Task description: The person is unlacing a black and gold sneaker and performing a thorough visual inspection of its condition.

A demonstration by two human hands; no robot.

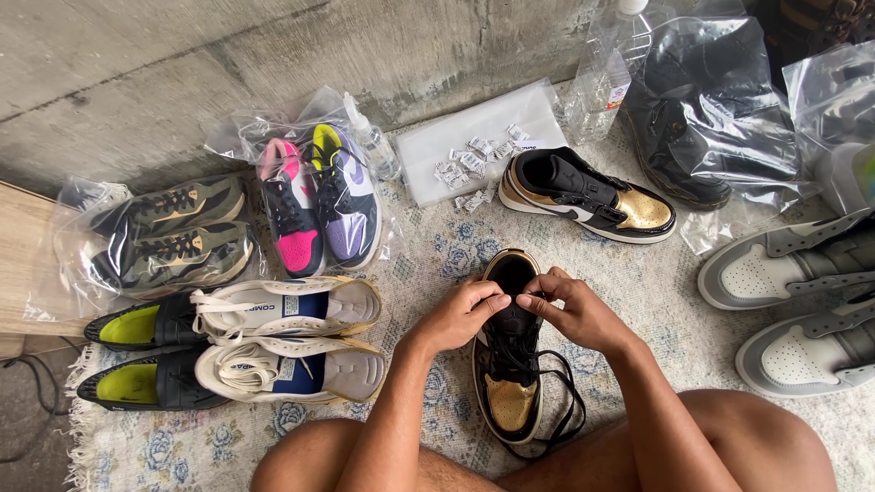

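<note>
- Lying along the concrete wall are clear plastic bags: one (155, 239) at the left holds a camouflage pair of shoes, the next (314, 187) a pink, purple and yellow pair.
- A flat white pouch (483, 137) lies on the rug (428, 251) near the wall, with small white sachets (469, 169) scattered on its lower edge.
- At upper right a clear bag (706, 109) covers a black boot, and a clear bottle (606, 77) with a small label stands just left of it.
- The black-and-gold sneaker (510, 351) lies on the rug between the person's knees, gold toe toward the person.
- The left hand (465, 314) and right hand (570, 310) meet over the sneaker's collar, fingertips pinched on its black lace (556, 410), which trails loose beside the toe.
- Its mate (588, 196) lies on its side just beyond the hands.
</note>
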